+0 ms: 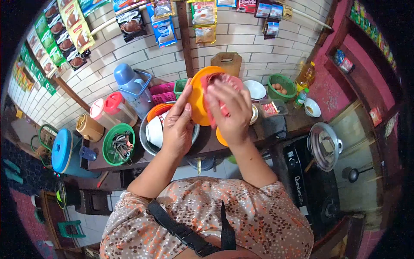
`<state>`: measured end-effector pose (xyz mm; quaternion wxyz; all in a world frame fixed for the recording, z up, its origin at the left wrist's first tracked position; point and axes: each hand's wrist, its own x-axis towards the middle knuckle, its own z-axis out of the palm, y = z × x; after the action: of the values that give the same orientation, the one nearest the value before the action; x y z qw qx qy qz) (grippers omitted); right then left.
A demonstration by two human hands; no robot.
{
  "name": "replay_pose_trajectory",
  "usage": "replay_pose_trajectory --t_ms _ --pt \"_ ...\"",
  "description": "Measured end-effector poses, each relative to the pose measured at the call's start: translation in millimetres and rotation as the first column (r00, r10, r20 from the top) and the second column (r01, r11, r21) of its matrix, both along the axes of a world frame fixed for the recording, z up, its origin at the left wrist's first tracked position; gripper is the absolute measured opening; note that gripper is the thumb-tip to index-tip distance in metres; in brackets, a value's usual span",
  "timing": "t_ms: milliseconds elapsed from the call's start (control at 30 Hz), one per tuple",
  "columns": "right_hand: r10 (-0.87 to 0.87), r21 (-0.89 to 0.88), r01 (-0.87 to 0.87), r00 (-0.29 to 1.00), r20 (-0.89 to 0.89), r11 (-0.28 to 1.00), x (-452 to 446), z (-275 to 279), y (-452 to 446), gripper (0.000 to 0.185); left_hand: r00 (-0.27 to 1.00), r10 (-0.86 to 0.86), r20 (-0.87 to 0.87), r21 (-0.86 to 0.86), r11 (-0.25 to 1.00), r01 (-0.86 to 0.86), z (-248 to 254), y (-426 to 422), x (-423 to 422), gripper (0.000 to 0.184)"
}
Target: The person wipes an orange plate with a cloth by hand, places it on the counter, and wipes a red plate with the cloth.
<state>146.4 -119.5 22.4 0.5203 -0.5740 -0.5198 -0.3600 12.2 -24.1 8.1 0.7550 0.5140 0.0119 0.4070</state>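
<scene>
An orange plate [197, 105] is held up in front of me, tilted, above the counter. My left hand [177, 127] grips it by its left edge, thumb on the near face. My right hand [233, 110] presses a red cloth [212, 113] against the plate's right side; the fingers cover much of the cloth. Below my left hand, a grey basin [148, 147] holds a white bowl [154, 131] and orange dishes [158, 110]. Another orange item [221, 137] shows partly beneath my right wrist.
On the left are a green basket [129, 160] of cutlery, lidded containers [122, 107], a blue thermos [131, 88] and a blue-lidded bucket [62, 149]. On the right stand a green bowl of eggs [281, 87], an oil bottle [305, 75] and a black stove [308, 181] with a metal pan [323, 146].
</scene>
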Motion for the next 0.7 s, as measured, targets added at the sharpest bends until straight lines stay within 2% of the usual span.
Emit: replay_pose_trajectory --t_ms 33,200,267,300,367,400,467,533,600,700 --pt "0.044 -0.019 -0.043 0.998 0.043 0.999 -7 -5 0 0.037 1.000 0.002 0.031 -0.007 1.000 -0.001 6 -1 0 0.055" --pt "0.061 -0.073 -0.049 0.984 0.169 0.996 -7 -33 -10 0.034 0.990 0.085 0.116 -0.058 0.995 -0.079 11 10 -3 0.052" --pt "-0.034 -0.116 0.040 0.998 0.047 0.992 10 -34 -15 0.029 0.995 0.016 0.096 -0.157 0.988 0.000 9 14 -6 0.049" --pt "-0.033 -0.123 0.038 0.998 0.048 0.992 19 -30 -14 0.029 0.995 0.017 0.096 -0.164 0.987 -0.001 8 12 -7 0.049" --pt "-0.046 0.020 0.049 0.994 -0.094 0.999 38 -18 -8 0.023 0.995 -0.083 0.049 -0.196 0.976 0.091 9 6 -8 0.048" --pt "-0.052 0.016 0.054 0.994 -0.096 0.998 41 -11 -6 0.023 0.995 -0.088 0.048 -0.200 0.975 0.096 8 4 -9 0.048" --pt "0.004 0.023 0.002 0.971 -0.238 1.000 40 7 -7 0.019 0.985 -0.167 0.039 -0.096 0.981 0.170 6 -2 -7 0.048" --pt "-0.005 -0.025 -0.001 0.972 -0.234 1.000 28 16 -7 0.018 0.989 -0.143 0.028 -0.070 0.987 0.145 3 -6 -2 0.048" --pt "-0.007 -0.037 0.004 0.997 -0.071 0.999 14 22 -5 0.019 0.998 -0.068 -0.014 0.084 0.994 0.069 1 -6 1 0.049" --pt "-0.015 -0.047 0.014 1.000 -0.024 0.999 -6 20 -4 0.022 0.999 -0.026 -0.033 0.101 0.994 0.029 -1 -7 7 0.049"
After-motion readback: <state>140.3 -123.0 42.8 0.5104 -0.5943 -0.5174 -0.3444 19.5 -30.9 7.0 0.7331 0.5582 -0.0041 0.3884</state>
